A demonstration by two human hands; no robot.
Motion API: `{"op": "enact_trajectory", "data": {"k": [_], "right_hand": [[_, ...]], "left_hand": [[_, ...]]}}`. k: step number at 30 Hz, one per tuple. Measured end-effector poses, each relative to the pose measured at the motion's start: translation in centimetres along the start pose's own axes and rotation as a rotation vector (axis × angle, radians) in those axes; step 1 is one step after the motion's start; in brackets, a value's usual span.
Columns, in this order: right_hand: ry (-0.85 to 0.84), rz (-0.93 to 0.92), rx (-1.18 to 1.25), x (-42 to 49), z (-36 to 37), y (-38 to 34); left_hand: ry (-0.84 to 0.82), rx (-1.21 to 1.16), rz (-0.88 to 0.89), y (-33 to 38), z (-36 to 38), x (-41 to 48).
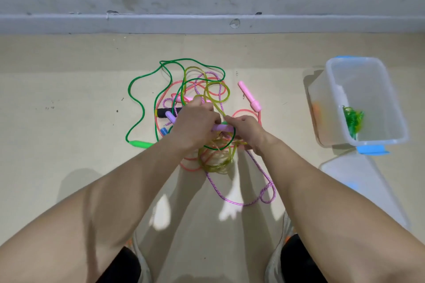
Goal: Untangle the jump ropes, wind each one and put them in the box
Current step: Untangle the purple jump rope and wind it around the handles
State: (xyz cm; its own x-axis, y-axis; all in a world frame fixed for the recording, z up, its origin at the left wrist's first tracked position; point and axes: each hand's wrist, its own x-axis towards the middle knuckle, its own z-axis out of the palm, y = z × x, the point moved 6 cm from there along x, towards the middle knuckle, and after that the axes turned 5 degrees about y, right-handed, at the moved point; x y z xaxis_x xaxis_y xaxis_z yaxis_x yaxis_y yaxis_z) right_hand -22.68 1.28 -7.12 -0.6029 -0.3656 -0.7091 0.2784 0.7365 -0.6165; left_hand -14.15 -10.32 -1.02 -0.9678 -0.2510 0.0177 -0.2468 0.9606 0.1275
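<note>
Both hands meet over the near side of the tangle on the floor. The left hand has its fingers curled round one end of a lilac handle. The right hand curls round the other end, with strands caught under its fingers. The green rope loops widest, out to the left, and its green handle lies by the left wrist. The yellow rope crosses the pink rope and bunches in a coil below the hands. The purple rope trails toward the person. A pink handle lies free on the right. A black handle, a second lilac handle and a blue one sit half hidden beside the left hand. The box stands well to the right and holds a green bundle. Its lid lies just in front of it.
</note>
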Motion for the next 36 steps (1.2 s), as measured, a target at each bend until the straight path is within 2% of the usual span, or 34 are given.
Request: {"op": "enact_trajectory", "data": {"k": [2, 5, 7, 9, 11, 13, 15, 19, 23, 26, 32, 34, 36], "right_hand": [[0.028, 0.071, -0.054, -0.4, -0.4, 0.1], [0.174, 0.053, -0.112, -1.0, -1.9, -0.6], [0.335, 0.017, -0.178, -1.7, -3.8, -0.9], [0.413, 0.016, -0.274, -2.7, -5.7, -0.5], [0.367, 0.051, -0.409, -3.6, -6.6, 0.3], [0.287, 0.047, -0.480, -4.7, -7.1, -0.2], [0.226, -0.074, -0.416, -6.0, -6.9, -2.1], [0.005, -0.305, -0.104, -10.4, -5.2, -7.6], [-0.222, -0.371, -0.168, -16.3, -3.4, -12.4], [-0.252, -0.393, -0.213, -19.1, -3.6, -14.3], [-0.158, -0.444, -0.402, -21.5, -6.3, -15.1], [-0.161, -0.401, -0.445, -22.3, -6.9, -14.6], [-0.203, -0.361, -0.374, -23.0, -6.9, -14.3]], "left_hand": [[0.053, 0.018, 0.013, 0.2, -1.4, -0.6], [0.097, 0.010, -0.039, -0.1, -2.2, -2.0], [0.191, -0.075, -0.159, -1.1, -3.2, -2.8], [0.181, -0.271, -0.365, -2.3, -4.4, -3.5], [0.141, -0.486, -0.553, -3.5, -5.1, -3.8], [0.160, -0.616, -0.630, -3.8, -6.2, -3.7], [0.174, -0.778, -0.637, -3.5, -7.0, -3.4], [0.182, -1.097, -0.627, -1.7, -10.2, -2.4], [0.159, -1.417, -0.725, -0.2, -15.2, -2.0], [0.179, -1.590, -0.747, 0.5, -19.9, -2.5], [0.318, -1.755, -0.844, -2.0, -26.7, -4.7], [0.342, -1.716, -0.847, -2.6, -27.9, -5.6], [0.342, -1.615, -0.820, -3.1, -28.8, -6.5]]}}
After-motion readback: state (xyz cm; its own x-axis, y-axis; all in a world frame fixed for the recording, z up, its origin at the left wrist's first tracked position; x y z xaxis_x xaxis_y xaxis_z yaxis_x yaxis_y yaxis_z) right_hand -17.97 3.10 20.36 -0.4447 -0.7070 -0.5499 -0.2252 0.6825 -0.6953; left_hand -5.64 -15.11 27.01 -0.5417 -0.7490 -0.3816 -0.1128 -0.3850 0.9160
